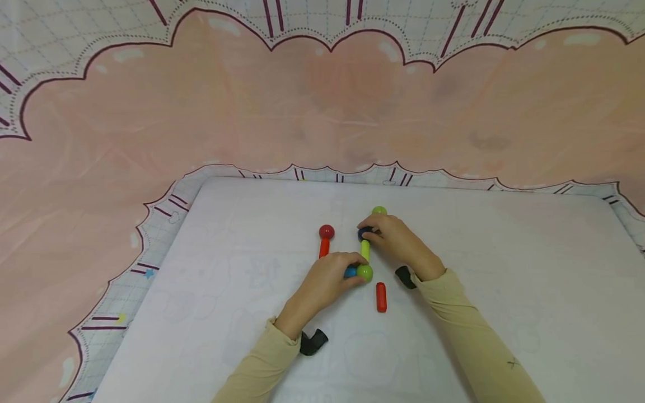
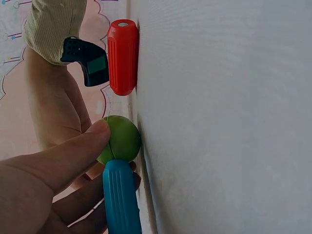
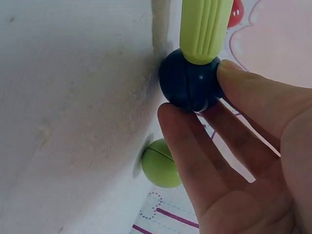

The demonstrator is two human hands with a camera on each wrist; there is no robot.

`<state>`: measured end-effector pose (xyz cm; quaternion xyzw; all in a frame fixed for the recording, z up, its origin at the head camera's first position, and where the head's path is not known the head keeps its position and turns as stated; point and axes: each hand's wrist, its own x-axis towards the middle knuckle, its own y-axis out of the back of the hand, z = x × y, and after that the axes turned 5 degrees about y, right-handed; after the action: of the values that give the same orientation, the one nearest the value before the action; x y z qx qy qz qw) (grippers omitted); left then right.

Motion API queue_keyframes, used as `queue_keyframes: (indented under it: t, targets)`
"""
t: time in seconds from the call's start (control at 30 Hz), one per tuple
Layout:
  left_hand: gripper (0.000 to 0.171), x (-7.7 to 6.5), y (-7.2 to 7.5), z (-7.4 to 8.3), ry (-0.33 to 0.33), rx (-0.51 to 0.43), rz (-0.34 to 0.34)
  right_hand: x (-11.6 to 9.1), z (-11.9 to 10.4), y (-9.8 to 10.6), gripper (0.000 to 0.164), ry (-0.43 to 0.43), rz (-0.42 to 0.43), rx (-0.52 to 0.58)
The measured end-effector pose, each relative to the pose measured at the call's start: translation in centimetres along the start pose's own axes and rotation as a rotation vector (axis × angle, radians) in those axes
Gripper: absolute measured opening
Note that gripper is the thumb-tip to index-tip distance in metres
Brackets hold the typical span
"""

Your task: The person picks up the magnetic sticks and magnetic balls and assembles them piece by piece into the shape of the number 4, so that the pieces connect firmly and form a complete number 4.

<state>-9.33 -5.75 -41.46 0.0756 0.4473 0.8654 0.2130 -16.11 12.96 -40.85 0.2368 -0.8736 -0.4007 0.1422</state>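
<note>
My left hand pinches a green ball, thumb on its side. A ribbed blue rod meets that ball end-on, with fingers behind it. My right hand holds a dark blue ball between thumb and fingertips. A yellow-green rod runs between the dark blue ball and the green ball. Beyond the left hand, a red ball sits at the end of a red rod, whose near part is hidden by the hand.
A loose red rod lies on the white tabletop just right of the hands. Another green ball rests behind the right hand. Black wrist cameras, left and right, stick out by the sleeves. A patterned pink cloth lies past the table edge.
</note>
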Motion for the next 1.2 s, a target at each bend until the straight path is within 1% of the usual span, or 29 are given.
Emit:
queue_keyframes:
  t: [0.37,0.5,0.7,0.87,1.03,1.2]
  targets:
    - [0.030,0.00,0.05,-0.31,-0.017,0.005,0.013,0.46,-0.50,-0.15,0.025,0.017,0.003,-0.002]
    - [0.031,-0.03,0.19,-0.29,-0.013,-0.001,0.000,0.56,-0.55,-0.12,0.025,0.010,0.000,0.018]
    - [0.031,0.03,0.39,-0.31,-0.013,-0.045,-0.037,0.60,-0.48,-0.09,0.025,0.007,-0.001,0.037]
    - [0.032,0.15,0.32,-0.50,-0.014,-0.060,-0.048,0.58,-0.45,-0.10,0.025,0.005,-0.001,0.040]
    - [0.033,0.12,0.28,-0.63,-0.010,-0.068,-0.052,0.52,-0.40,-0.24,0.026,-0.004,0.003,0.023]
    - [0.034,0.12,0.29,-0.67,-0.010,-0.087,-0.069,0.14,-0.46,-0.04,0.027,-0.003,0.004,-0.031]
